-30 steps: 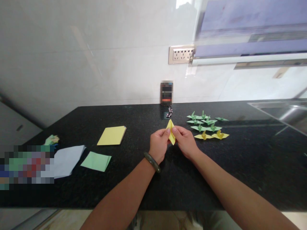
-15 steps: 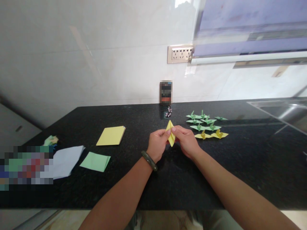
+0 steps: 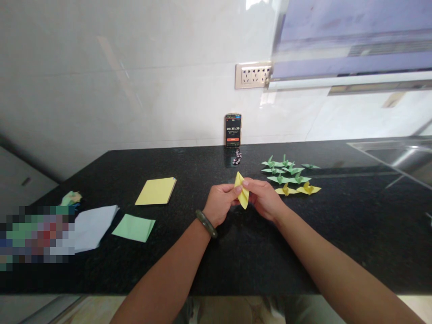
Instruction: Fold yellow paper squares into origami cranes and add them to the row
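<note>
A folded yellow paper diamond [image 3: 243, 198] is held up over the dark counter, pointed at top and bottom. My left hand [image 3: 221, 202] grips its left side, thumb laid on the front. On the other side my right hand [image 3: 265, 195] pinches it, thumb near its upper right edge. The other fingers of both hands are partly hidden behind the paper. To the right of my right hand stand several green paper cranes [image 3: 280, 179] in rows, with two yellow paper cranes [image 3: 308, 189] in front of them.
A yellow paper stack [image 3: 155, 191], a green paper sheet [image 3: 134, 228] and white sheets [image 3: 94, 227] lie to the left. A phone [image 3: 233, 130] showing a timer leans on the wall, a beaded strap [image 3: 238, 156] below it. At far right is a sink [image 3: 405, 157].
The yellow folded paper has tilted slightly, its lower point shifting right and down. Both hands still hold it, with the left wrist moved a little left. The phone screen now shows clearly.
</note>
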Action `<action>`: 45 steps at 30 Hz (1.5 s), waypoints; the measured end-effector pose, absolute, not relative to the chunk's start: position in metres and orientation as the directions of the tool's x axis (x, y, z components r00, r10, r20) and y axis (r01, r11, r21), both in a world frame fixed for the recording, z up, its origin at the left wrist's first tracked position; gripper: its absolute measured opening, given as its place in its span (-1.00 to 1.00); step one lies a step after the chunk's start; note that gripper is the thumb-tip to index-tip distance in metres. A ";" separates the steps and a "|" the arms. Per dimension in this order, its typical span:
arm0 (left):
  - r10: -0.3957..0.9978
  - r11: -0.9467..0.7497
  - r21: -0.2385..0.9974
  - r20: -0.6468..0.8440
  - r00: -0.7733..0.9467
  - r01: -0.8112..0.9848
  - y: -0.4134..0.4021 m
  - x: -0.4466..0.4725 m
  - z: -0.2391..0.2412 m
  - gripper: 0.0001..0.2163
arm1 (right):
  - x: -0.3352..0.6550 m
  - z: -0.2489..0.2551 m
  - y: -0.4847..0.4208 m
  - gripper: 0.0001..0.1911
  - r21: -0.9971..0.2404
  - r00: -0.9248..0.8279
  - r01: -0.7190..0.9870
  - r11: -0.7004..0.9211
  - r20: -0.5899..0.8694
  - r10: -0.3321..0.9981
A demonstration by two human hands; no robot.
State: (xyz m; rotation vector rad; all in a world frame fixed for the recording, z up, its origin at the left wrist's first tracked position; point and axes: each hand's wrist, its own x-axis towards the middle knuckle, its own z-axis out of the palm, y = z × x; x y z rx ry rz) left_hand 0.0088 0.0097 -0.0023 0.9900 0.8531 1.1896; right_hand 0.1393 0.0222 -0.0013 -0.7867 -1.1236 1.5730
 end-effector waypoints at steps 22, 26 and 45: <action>0.986 0.012 1.000 -0.013 0.165 0.005 0.010 0.008 -0.002 -0.85 | 0.144 -0.001 0.027 -0.76 -0.898 -0.142 0.154 0.413 0.394 0.908; 0.970 0.077 0.997 -0.070 0.232 -0.023 0.010 0.007 -0.004 -0.85 | 0.146 0.004 0.024 -0.71 -0.887 -0.174 0.173 0.428 0.400 0.900; 0.965 -0.036 0.958 -0.040 -0.257 -0.285 0.013 0.011 0.001 -0.85 | 0.139 0.003 0.023 -0.76 -0.956 -0.186 0.212 0.203 0.164 0.969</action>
